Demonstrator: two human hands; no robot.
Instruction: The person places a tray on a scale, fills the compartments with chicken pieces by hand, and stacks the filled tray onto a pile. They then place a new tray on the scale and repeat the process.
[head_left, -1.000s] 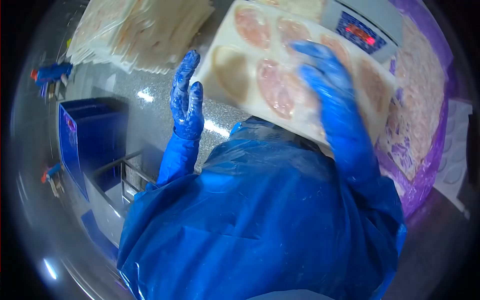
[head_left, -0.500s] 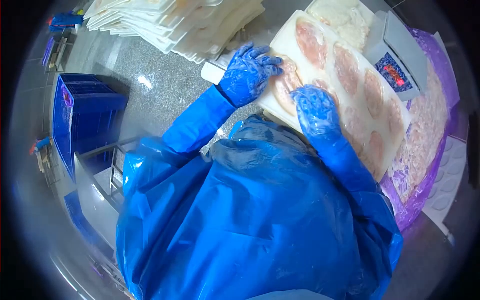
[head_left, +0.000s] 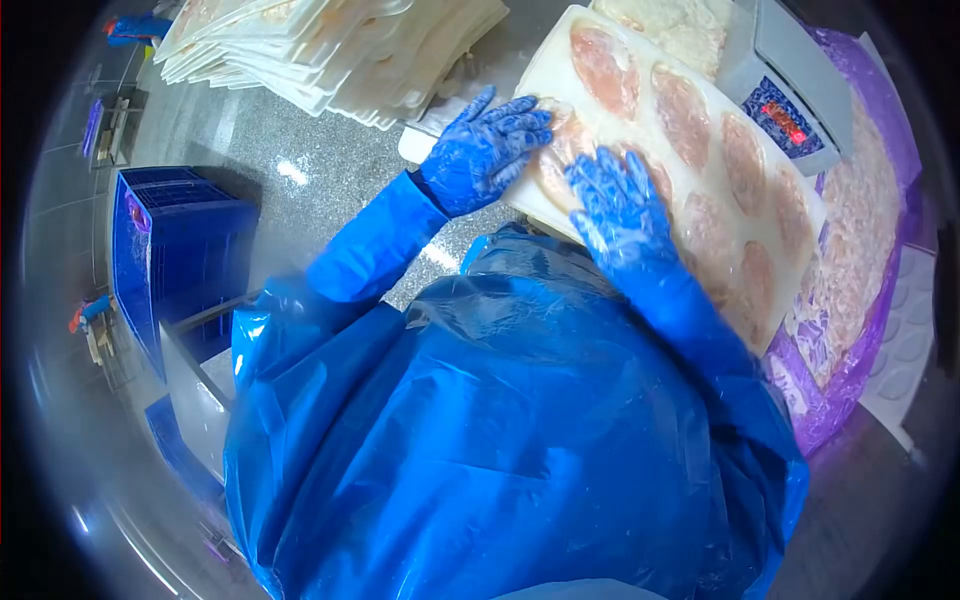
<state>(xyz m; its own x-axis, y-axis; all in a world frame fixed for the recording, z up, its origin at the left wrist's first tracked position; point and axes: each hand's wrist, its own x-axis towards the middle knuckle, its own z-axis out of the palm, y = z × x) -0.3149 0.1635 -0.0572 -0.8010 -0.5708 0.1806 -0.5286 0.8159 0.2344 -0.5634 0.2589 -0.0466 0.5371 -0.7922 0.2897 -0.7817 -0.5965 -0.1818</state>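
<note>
A white molded tray [head_left: 640,58] with several oval hollows filled with pale pink ground meat [head_left: 693,115] lies tilted across the upper right. My left hand [head_left: 485,150], in a wet blue glove, has its fingers stretched over the tray's left edge, the tips by the nearest meat-filled oval. Flat on the tray's lower left part rests my right hand [head_left: 622,210], its gloved fingers extended and smeared with whitish residue. It partly hides the ovals beneath it. Neither hand is gripping anything.
Stacked white trays [head_left: 330,60] stand at the upper left. A digital scale [head_left: 790,110] with red digits sits beyond the tray, near a pale meat mass [head_left: 675,30]. Purple plastic lining [head_left: 880,330] holds more ground meat at right. A blue crate [head_left: 190,260] stands left.
My right hand's fingers have gone from curled to stretched flat, and the hand has shifted slightly left. The left hand's fingers are a little straighter. The whole view has shifted slightly.
</note>
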